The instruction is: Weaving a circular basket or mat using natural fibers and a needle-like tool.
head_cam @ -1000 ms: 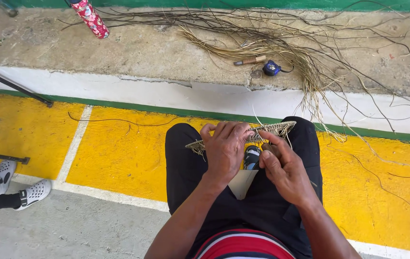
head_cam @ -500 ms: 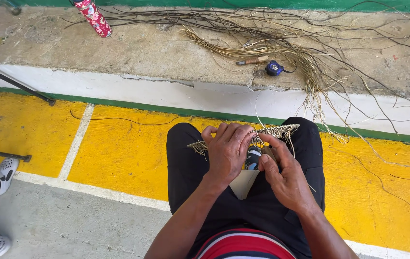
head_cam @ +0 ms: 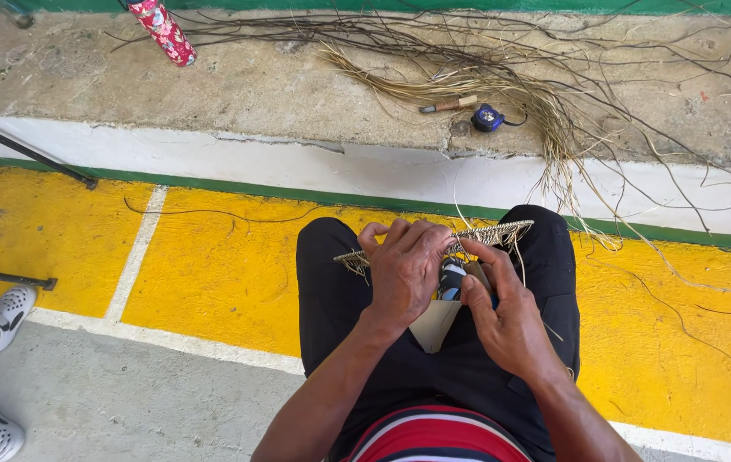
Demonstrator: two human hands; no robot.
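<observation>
White clogs (head_cam: pixel 2 312) at far left edge; left hand (head_cam: pixel 404 269) clamped over woven fibre piece (head_cam: pixel 490 233) on lap, steadying it; right hand (head_cam: pixel 507 316) pinching strand beside dark tool (head_cam: pixel 451 278); loose fibre bundle (head_cam: pixel 502 85), tape measure (head_cam: pixel 487 117) on concrete ledge (head_cam: pixel 237 85); yellow painted floor (head_cam: pixel 211 257)

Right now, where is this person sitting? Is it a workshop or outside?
Probably outdoors or in an open yard used for weaving: a yellow painted floor, a rough concrete ledge strewn with dried straw, and a woven strip held over the lap.
</observation>
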